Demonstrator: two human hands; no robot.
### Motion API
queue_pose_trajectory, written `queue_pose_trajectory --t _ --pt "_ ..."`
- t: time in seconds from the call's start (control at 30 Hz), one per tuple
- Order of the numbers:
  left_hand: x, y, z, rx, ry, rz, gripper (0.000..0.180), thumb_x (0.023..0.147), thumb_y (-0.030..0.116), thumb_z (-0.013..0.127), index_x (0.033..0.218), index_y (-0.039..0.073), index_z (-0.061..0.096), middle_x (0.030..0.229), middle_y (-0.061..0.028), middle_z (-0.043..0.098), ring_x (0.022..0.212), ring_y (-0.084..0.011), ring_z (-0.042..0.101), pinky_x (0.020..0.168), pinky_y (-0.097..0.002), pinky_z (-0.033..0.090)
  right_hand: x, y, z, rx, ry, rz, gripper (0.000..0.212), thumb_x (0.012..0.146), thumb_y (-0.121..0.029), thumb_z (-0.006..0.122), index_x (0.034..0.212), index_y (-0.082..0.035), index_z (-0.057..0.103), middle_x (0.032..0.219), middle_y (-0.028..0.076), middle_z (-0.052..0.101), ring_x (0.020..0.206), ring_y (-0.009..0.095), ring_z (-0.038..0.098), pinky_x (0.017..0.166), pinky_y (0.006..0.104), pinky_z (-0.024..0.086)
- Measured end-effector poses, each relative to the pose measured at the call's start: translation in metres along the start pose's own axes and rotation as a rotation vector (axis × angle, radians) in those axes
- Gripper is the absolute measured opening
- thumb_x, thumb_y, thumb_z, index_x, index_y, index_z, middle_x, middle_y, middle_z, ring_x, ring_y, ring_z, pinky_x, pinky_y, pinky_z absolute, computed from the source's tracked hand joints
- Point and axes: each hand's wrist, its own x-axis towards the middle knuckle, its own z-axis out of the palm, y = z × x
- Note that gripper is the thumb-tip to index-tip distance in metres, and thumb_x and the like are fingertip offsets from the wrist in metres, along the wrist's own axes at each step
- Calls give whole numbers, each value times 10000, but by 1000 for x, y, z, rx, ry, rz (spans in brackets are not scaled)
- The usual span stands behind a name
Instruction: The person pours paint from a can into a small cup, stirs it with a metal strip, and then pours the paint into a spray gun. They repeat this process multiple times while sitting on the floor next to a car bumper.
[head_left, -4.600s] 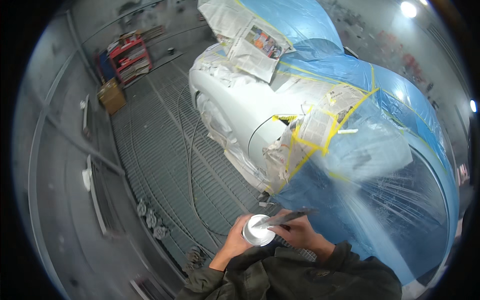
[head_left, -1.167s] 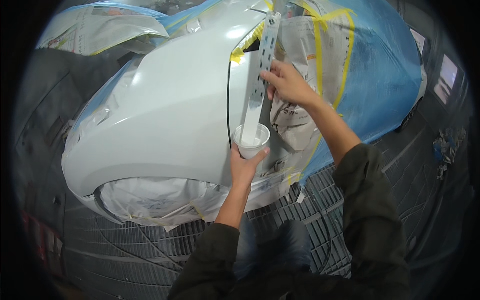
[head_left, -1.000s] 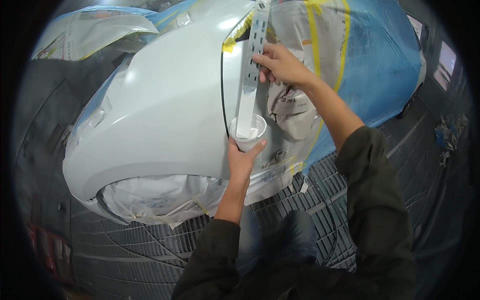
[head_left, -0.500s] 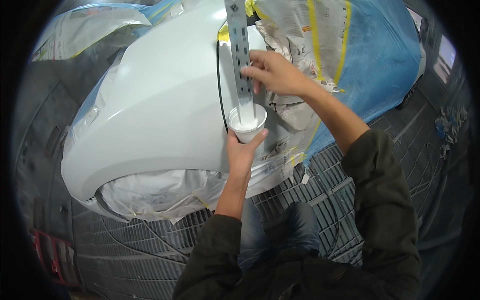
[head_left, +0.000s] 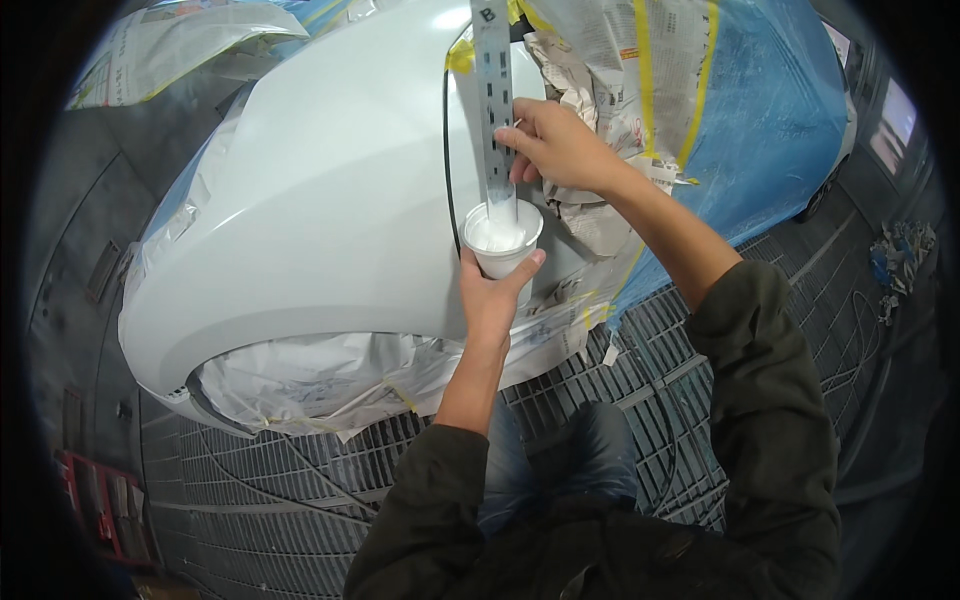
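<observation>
My left hand (head_left: 490,295) is wrapped round a white plastic cup (head_left: 505,262) and holds it upright. White paint (head_left: 492,236) fills part of the cup. My right hand (head_left: 552,143) pinches a long, flat metal mixing stick (head_left: 493,85) with dark marks and slots along it. The stick stands nearly upright, its lower end coated white and dipped in the paint. Behind the cup is the white front fender (head_left: 330,190) of a car. The stick's tip is hidden in the paint, and its upper end runs out of view.
Newspaper (head_left: 670,70) with yellow tape and blue plastic sheeting (head_left: 765,120) masks the car to the right. Clear film covers the wheel arch (head_left: 310,385). Metal grating (head_left: 650,410) forms the floor, crossed by a thin hose (head_left: 300,500). A red rack (head_left: 100,505) stands lower left.
The stick has shifted within the cup toward its far side, and my right hand has moved slightly right with it. My left hand still holds the cup. The view has shifted slightly.
</observation>
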Motion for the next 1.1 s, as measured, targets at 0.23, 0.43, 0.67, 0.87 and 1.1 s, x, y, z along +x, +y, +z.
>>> queue_pose_trajectory --t 0.23,0.43,0.67,0.87,1.1 --pt "-1 7 2 13 46 42 744 730 190 917 1326 0 513 1260 -126 617 1128 -224 604 972 -360 483 -1 2 3 188 -86 141 267 1015 -171 582 1019 93 623 788 128 714 612 164 720 515 272 535" --pt "-8 5 4 -23 21 10 775 764 148 902 1389 6 467 1296 -122 595 1170 -219 585 1022 -358 459 29 17 -15 153 50 28 269 1061 -266 554 1005 -12 623 681 36 644 556 83 602 526 230 478" --pt "-11 -3 -1 -86 16 51 733 795 111 856 1402 2 460 1302 -121 575 1189 -225 573 1030 -362 453 48 26 -22 180 55 31 272 1047 -237 546 941 8 595 673 84 623 537 156 570 462 306 453" --pt "-9 -13 -3 -54 41 32 760 795 143 875 1417 28 454 1301 -106 576 1188 -220 567 1042 -374 445 48 25 -24 211 54 28 281 1049 -222 534 893 2 600 660 73 608 513 156 550 450 310 429" --pt "-9 -15 3 -50 36 -9 798 799 137 877 1448 37 423 1317 -99 568 1199 -217 560 1053 -379 440 52 30 -27 264 36 52 275 1054 -231 535 915 -2 597 662 69 607 504 149 533 447 311 423"
